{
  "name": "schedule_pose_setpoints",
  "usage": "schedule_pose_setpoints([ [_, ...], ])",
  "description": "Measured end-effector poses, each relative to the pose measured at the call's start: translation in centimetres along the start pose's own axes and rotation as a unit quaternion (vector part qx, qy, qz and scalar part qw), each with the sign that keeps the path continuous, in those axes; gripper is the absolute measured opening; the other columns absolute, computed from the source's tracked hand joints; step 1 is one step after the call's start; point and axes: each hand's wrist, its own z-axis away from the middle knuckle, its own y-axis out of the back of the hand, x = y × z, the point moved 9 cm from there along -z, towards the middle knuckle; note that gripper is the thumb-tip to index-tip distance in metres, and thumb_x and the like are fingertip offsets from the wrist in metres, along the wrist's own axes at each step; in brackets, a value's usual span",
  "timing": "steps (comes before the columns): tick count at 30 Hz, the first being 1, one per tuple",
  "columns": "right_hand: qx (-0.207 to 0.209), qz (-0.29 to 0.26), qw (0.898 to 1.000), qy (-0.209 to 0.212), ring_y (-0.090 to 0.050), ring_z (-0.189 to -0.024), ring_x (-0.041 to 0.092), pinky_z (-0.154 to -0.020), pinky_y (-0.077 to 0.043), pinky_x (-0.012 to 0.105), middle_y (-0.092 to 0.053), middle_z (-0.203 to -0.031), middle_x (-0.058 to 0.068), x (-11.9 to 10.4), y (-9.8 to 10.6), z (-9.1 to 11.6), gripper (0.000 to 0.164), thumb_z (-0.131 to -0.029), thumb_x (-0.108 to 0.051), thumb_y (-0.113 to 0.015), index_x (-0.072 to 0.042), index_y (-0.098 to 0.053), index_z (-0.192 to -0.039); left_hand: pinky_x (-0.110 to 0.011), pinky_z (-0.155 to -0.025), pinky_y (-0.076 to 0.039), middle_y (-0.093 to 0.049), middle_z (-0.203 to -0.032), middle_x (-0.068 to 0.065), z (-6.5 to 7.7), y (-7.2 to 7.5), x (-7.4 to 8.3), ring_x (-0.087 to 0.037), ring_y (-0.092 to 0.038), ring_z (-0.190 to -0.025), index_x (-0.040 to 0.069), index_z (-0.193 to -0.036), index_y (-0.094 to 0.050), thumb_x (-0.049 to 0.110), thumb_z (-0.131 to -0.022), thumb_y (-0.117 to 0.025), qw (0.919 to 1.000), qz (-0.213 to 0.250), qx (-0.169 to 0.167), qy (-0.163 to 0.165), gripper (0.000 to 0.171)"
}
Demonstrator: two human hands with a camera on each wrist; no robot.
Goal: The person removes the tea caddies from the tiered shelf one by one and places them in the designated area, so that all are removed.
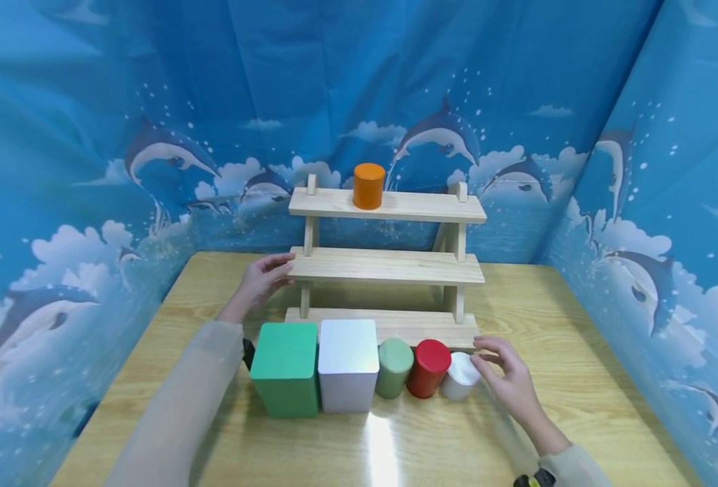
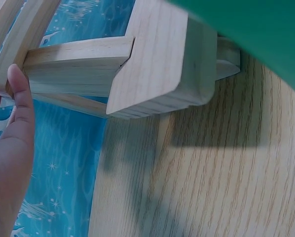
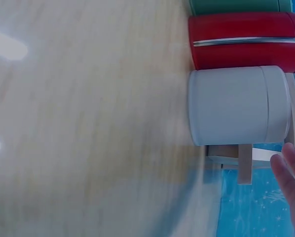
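A three-tier wooden display shelf stands on the table. My left hand is at the left end of its middle board; in the left wrist view the thumb and a finger lie on either side of the board's end, pinching it. My right hand, fingers loosely bent and apart, is beside the white canister and the bottom board's right end. Nothing shows between those fingers. In the right wrist view, a gap separates the fingertips from the white canister.
An orange canister stands on the top board. Before the shelf, left to right, are a large green box, a white box, a pale green canister and a red canister. Dolphin-print curtains enclose the table.
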Motion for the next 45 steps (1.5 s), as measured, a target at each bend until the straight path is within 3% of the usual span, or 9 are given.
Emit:
schedule_pose_setpoints([
  [14,-0.008,0.017,1.000,0.001,-0.054,-0.103,0.021,-0.080,-0.052,0.020,-0.053,-0.106,0.033,-3.6,-0.6,-2.4,0.028,-0.074,0.025,-0.060,0.018,-0.055,-0.101,-0.031,-0.085,-0.052,-0.051,-0.123,-0.008,0.2,-0.1,0.1,-0.016,-0.058,-0.096,0.005,-0.129,-0.052,0.019,-0.088,-0.065,0.9999,0.014,-0.005,-0.007,0.045],
  [28,-0.019,0.044,0.999,0.001,-0.055,-0.102,0.020,-0.081,-0.051,0.020,-0.056,-0.111,0.028,-4.7,-1.5,-4.4,0.031,-0.078,0.018,-0.062,0.013,-0.057,-0.108,-0.030,-0.083,-0.053,-0.050,-0.126,-0.009,0.2,-0.2,0.1,-0.018,-0.058,-0.097,0.005,-0.129,-0.052,0.016,-0.090,-0.062,0.9998,0.016,-0.008,-0.009,0.041],
  [45,-0.041,0.048,0.997,0.036,-0.054,-0.102,0.025,-0.081,-0.051,0.020,-0.056,-0.111,0.024,-6.4,-2.8,-6.9,0.036,-0.076,0.020,-0.063,0.012,-0.056,-0.110,-0.031,-0.084,-0.052,-0.050,-0.127,-0.008,0.0,0.1,0.0,-0.018,-0.058,-0.099,0.008,-0.129,-0.053,0.021,-0.090,-0.062,0.9995,-0.006,-0.015,-0.028,0.041],
])
